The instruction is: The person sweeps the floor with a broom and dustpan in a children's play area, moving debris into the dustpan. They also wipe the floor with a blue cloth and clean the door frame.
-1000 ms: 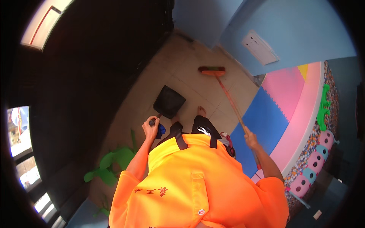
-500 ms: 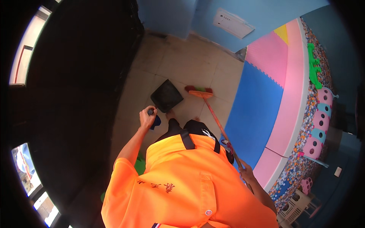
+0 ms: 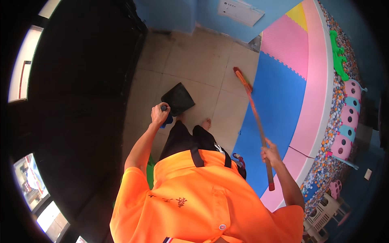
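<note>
My left hand (image 3: 159,114) is closed around the upright handle of a black dustpan (image 3: 178,99), whose pan sits on the tiles in front of my feet. Something blue beneath that hand is partly hidden. In my right hand (image 3: 270,152) is the stick of a broom (image 3: 257,115), gripped near its upper part with the end sticking out behind. The broom's orange head with red and green bristles is turned edgewise, far right of the dustpan, by the border of the blue mat (image 3: 275,97).
Beige floor tiles (image 3: 194,56) reach to a blue wall (image 3: 166,14) with a white panel (image 3: 241,11). A dark surface (image 3: 81,101) rises on the left. To the right, a pink padded edge (image 3: 316,81) borders a ball pit (image 3: 338,97) with a green toy (image 3: 338,54).
The broom has swung forward and to the right, its head turning from crosswise to edgewise. My right hand has moved forward with it. The dustpan stays nearly in place.
</note>
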A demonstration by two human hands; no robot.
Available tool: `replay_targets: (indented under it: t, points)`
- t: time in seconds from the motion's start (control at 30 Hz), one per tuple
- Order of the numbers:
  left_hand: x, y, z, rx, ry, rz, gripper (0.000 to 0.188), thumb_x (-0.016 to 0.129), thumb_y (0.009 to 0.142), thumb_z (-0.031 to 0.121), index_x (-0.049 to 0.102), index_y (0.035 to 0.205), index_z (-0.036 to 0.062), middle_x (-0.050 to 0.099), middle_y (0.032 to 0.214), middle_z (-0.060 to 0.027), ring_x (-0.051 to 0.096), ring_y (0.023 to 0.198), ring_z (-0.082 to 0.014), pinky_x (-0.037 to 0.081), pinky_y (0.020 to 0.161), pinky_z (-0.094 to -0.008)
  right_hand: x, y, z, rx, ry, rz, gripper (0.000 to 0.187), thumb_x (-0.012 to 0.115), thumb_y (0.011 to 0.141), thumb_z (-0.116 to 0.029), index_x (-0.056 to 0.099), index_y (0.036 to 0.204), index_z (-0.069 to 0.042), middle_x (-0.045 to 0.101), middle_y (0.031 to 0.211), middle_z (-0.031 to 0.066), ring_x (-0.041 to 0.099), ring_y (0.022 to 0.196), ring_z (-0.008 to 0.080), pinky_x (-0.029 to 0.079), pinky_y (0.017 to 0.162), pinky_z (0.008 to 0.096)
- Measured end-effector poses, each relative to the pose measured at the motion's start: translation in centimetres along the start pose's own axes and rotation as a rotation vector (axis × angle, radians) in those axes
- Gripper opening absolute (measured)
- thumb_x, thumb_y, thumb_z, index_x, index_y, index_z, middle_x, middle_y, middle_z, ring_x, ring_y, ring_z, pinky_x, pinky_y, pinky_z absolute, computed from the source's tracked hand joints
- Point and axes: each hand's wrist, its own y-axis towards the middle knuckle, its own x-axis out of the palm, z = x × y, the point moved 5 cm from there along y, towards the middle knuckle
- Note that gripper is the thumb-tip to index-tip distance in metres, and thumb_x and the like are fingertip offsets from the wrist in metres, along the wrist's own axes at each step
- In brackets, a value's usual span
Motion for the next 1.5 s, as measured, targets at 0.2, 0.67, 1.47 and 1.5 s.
replay_targets:
  t: [0.2, 0.67, 1.47, 1.5]
  points:
    - [1.3, 2.5, -0.7, 0.012, -0.027, -0.035, 0.018, 0.060, 0.071, 0.024, 0.066, 0.080, 0.0094, 0.063, 0.077, -0.0184, 0.060, 0.079, -0.0374, 0.048, 0.071, -0.0413, 8.2, -4.4, 4.5, -0.026, -0.144, -0.262, 0.063, 0.043, 0.084, -0.001, 0.018, 0.141, -0.011, 0.043, 0.057, 0.0024, 0.040, 0.039, 0.0107, 0.035, 0.035, 0.0264]
    - [-1.9, 2.5, -5.0, -0.001, -0.080, -0.063, 0.014, 0.062, 0.071, 0.021, 0.066, 0.079, 0.0098, 0.063, 0.076, -0.0174, 0.060, 0.077, -0.0367, 0.047, 0.069, -0.0405, 10.3, -9.7, -1.3, -0.012, 0.126, -0.261, 0.070, 0.051, 0.079, -0.002, 0.018, 0.140, -0.007, 0.046, 0.057, 0.0031, 0.039, 0.039, 0.0091, 0.034, 0.033, 0.0255]
    - [-2.5, 3.6, -6.6, 0.046, -0.098, -0.052, 0.020, 0.063, 0.071, 0.024, 0.065, 0.079, 0.0067, 0.062, 0.075, -0.0216, 0.061, 0.079, -0.0371, 0.047, 0.070, -0.0396, 15.7, -14.6, 1.1, 0.064, 0.481, -0.426, 0.067, 0.047, 0.078, 0.004, 0.020, 0.139, -0.004, 0.043, 0.054, 0.0022, 0.036, 0.039, 0.0068, 0.027, 0.035, 0.0246]
    - [-2.5, 3.6, -5.6, 0.058, -0.088, -0.060, 0.020, 0.064, 0.071, 0.025, 0.065, 0.079, 0.0067, 0.062, 0.075, -0.0212, 0.061, 0.078, -0.0368, 0.047, 0.070, -0.0394, 15.5, -14.4, 1.3, 0.050, 0.500, -0.394, 0.067, 0.047, 0.078, 0.005, 0.020, 0.139, -0.004, 0.043, 0.054, 0.0021, 0.036, 0.039, 0.0069, 0.027, 0.035, 0.0248]
